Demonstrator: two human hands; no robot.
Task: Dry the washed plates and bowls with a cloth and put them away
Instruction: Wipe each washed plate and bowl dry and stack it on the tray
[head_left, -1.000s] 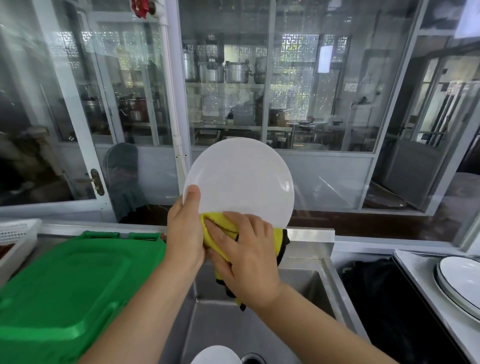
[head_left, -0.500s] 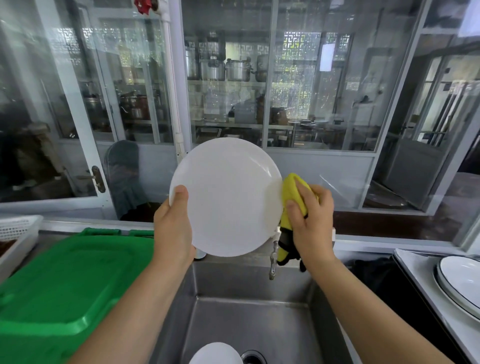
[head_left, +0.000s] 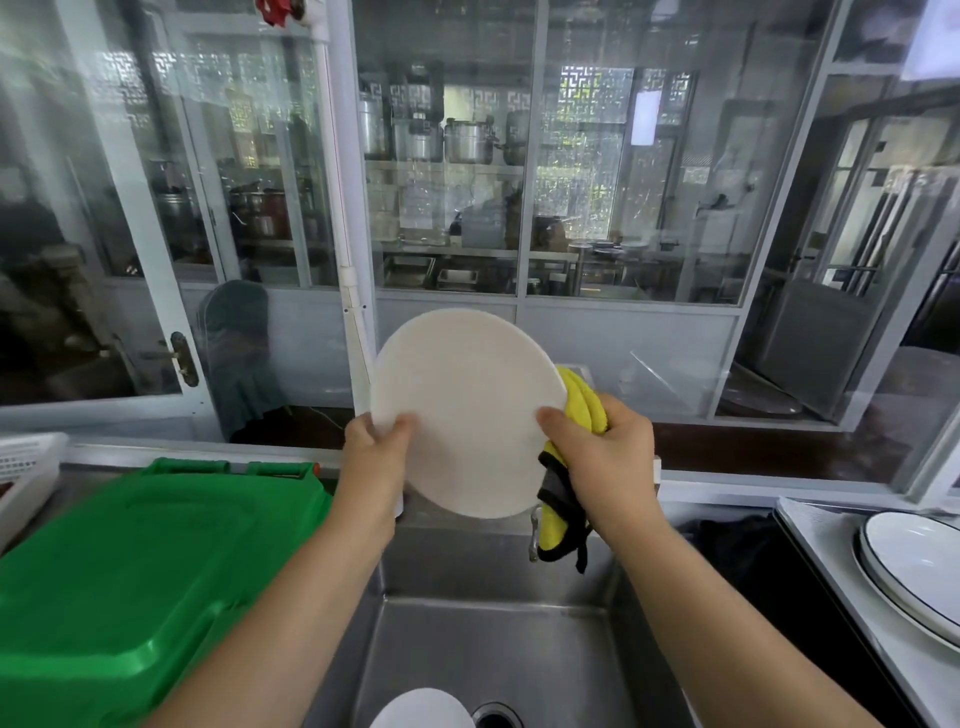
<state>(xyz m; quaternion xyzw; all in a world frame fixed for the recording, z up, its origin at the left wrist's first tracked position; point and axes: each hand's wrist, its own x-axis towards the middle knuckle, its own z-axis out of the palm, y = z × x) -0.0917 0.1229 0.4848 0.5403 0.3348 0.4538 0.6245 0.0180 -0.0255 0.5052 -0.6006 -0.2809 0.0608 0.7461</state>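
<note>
Plate (head_left: 467, 415) is up over the sink (head_left: 488, 654), prob. so drips fall in the basin, not on the counter (head_left: 831, 561). Left hand (head_left: 376, 447) pinches the rim, thumb on the near face, other fingers hidden behind. Right hand (head_left: 605, 457) grips the opposite edge w/ the cloth (head_left: 582, 400) bunched behind, thumb in front; looks set to wipe the far side. Plate: round, smooth, matte white. Cloth: fluffy yellow, dark trim, hanging limp. Sink is brushed steel w/ another white dish (head_left: 422, 709) waiting inside. Dark-rimmed plates (head_left: 914, 566) sit stacked at right.
</note>
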